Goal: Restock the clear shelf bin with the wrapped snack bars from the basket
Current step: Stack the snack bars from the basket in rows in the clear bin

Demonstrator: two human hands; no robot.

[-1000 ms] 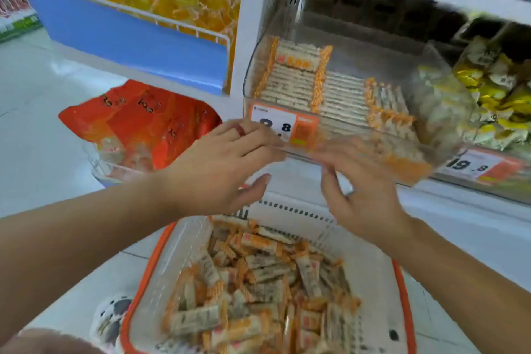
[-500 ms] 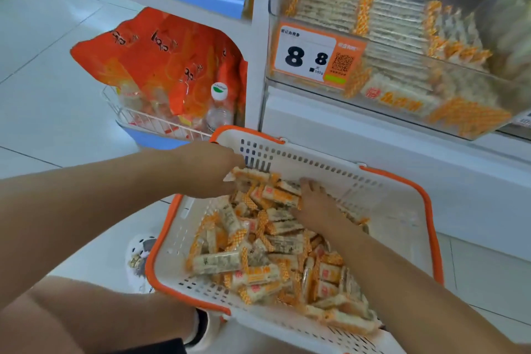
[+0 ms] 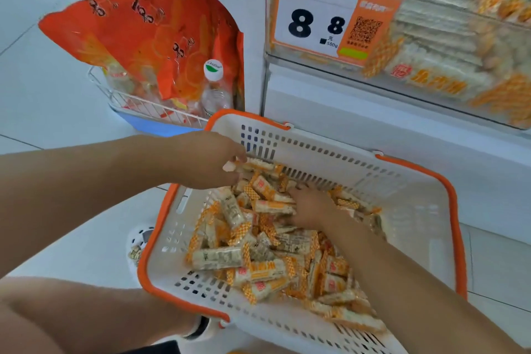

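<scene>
A white basket with an orange rim [image 3: 416,170] stands on the floor below the shelf, holding a loose pile of wrapped snack bars [image 3: 258,253] in white and orange checked wrappers. My left hand [image 3: 209,164] is over the basket's far left corner, its fingers curled round a bar at the edge of the pile. My right hand [image 3: 311,205] is dug into the middle of the pile and grips bars; its fingertips are buried. The clear shelf bin [image 3: 448,46] sits above at the upper right, filled with rows of the same bars.
An orange and white price tag [image 3: 316,20] reading 8.8 is fixed to the bin's front. Left of the shelf post, a wire rack [image 3: 138,108] holds big orange bags [image 3: 149,31] and a capped bottle [image 3: 214,86]. My knee [image 3: 71,319] is beside the basket.
Both hands came down from the front of the shelf bin into the basket. Since half a second ago they have stayed in the pile, closing on bars, and my view has tilted further down.
</scene>
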